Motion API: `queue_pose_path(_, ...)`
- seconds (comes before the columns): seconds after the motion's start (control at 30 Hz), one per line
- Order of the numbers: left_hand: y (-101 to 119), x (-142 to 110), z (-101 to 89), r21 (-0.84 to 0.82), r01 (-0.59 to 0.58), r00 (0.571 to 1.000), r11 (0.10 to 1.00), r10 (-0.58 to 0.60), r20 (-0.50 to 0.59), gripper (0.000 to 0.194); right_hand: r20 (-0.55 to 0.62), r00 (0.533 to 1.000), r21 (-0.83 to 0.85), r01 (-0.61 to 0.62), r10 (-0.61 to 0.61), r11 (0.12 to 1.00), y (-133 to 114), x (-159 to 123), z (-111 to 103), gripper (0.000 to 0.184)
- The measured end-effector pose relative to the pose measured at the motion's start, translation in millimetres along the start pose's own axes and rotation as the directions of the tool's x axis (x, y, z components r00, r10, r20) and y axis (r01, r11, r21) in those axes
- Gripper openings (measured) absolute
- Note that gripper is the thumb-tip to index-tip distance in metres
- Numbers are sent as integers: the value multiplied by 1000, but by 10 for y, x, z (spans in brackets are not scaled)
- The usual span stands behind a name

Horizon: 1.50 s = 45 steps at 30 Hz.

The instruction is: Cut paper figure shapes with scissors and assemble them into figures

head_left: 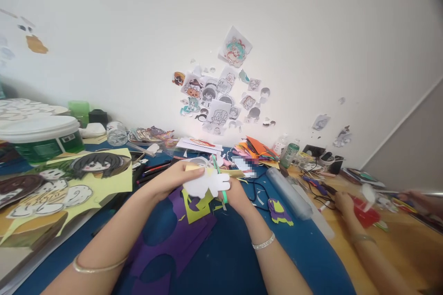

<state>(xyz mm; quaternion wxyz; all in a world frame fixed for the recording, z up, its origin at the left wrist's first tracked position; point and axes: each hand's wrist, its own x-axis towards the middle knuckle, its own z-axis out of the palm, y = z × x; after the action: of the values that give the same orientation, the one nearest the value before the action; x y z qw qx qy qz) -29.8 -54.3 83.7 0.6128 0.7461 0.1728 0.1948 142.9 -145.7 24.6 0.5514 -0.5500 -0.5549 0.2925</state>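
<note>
The right hand (238, 193) mostly hides the teal-handled scissors (224, 196) it grasps: a teal loop shows by its fingers, and the rest passes behind the white paper cutout (204, 185), so how wide the blades stand cannot be told. The left hand (180, 176) pinches that cutout, thumb on its near face and the other fingers out of sight behind it; the cutout lies between the two hands, its lobed right edge touching or overlapping the right hand. Whatever is drawn on its far side is hidden.

A pixelated patch blots out part of the papers just beyond the right hand. Beyond the grip and to its right, a green-labelled bottle (291, 153) stands with print too small to read; far left of the grip, the label on the green bucket (48, 140) is equally illegible, and the bucket is cut off by the view's edge.

Just below the grip lie a yellow-green paper scrap (198, 213) and purple paper sheets (188, 244) with curved cut-outs, on a blue mat (294, 244). Right of the grip are a purple and yellow-green cutout (278, 213) and a clear plastic roll (290, 194). Farther right, a co-worker's hand (344, 203) is blurred beside a red item (365, 212), which I cannot identify
</note>
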Motion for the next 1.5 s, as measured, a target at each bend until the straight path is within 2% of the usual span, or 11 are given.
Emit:
queue_pose_path(0.07, 3, -15, -1, -27, -64, 994, 998, 66, 83, 35, -89, 995, 21, -34, 36, 999, 27, 25, -6, 8)
queue_pose_path(0.17, -24, 2, 100, 90, -152, 980, 984, 139, 140, 34, -146, 988, 28, -38, 42, 999, 40, 48, 11, 16)
queue_pose_path(0.23, -83, 59, 224, 182, -225, 974, 957, 225, 22, 40, -160, 987, 21, -17, 20, 1000, 32, 53, 35, 22)
queue_pose_path(0.3, -165, 134, 356, 245, -190, 957, 951, 235, -170, 39, -177, 984, -4, -5, 4, 1000, 29, 55, 55, 23)
queue_pose_path(0.37, -237, 194, 462, 175, -108, 942, 979, 157, -298, 39, -194, 981, -47, -1, -8, 999, 47, 56, 60, 21)
queue_pose_path(0.5, -284, 212, 546, 5, -105, 874, 994, 95, -477, 40, -202, 979, -153, -11, -20, 988, 140, 64, 44, 9)
queue_pose_path(0.6, -255, 180, 535, -45, -120, 817, 992, 73, -572, 42, -171, 985, -197, -20, -14, 980, 197, 65, 46, 21)
queue_pose_path(0.8, -206, 150, 514, -8, -122, 804, 992, 94, -587, 46, -71, 997, -109, -14, 6, 994, 182, 30, 67, 26)
queue_pose_path(1.03, -223, 168, 468, 121, -66, 824, 990, 123, -553, 39, 131, 986, 14, -104, 101, 994, 32, -47, 0, 25)
queue_pose_path(1.23, -223, 177, 458, 122, -96, 843, 988, 146, -518, 39, 177, 979, 18, -103, 98, 995, -53, -67, -34, 30)
queue_pose_path(1.5, -225, 182, 443, 79, -106, 856, 991, 131, -500, 40, 146, 989, -7, -40, 40, 999, -43, -62, -16, 36)
